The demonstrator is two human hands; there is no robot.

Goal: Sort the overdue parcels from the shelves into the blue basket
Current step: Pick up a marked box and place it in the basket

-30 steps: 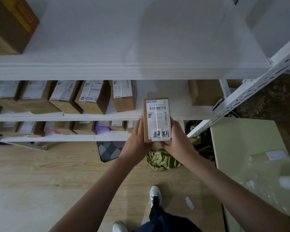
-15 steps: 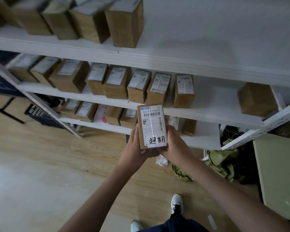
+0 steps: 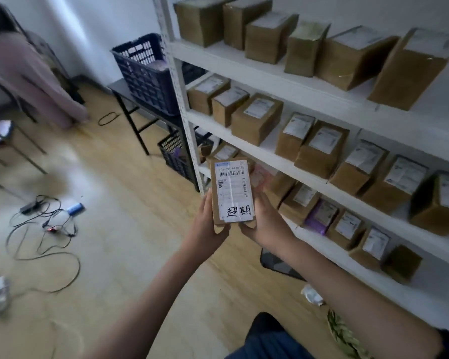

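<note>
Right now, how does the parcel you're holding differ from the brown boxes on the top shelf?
The held parcel is gripped between the left hand and right hand, while the top-shelf boxes stand in a row on the white shelf. The held parcel's label carries handwritten black characters; none can be made out on the top-shelf boxes. Both are brown cardboard with white labels.

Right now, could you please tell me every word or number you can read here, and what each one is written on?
"超期": handwritten in black at the bottom of the white label on the parcel gripped by the left hand and right hand.
"425-N4 14 (013)", roughly: printed above the barcode on that label; some characters are uncertain.
Smaller print on that label: too small to read.
Labels on the shelf parcels: too blurred to read.
</note>
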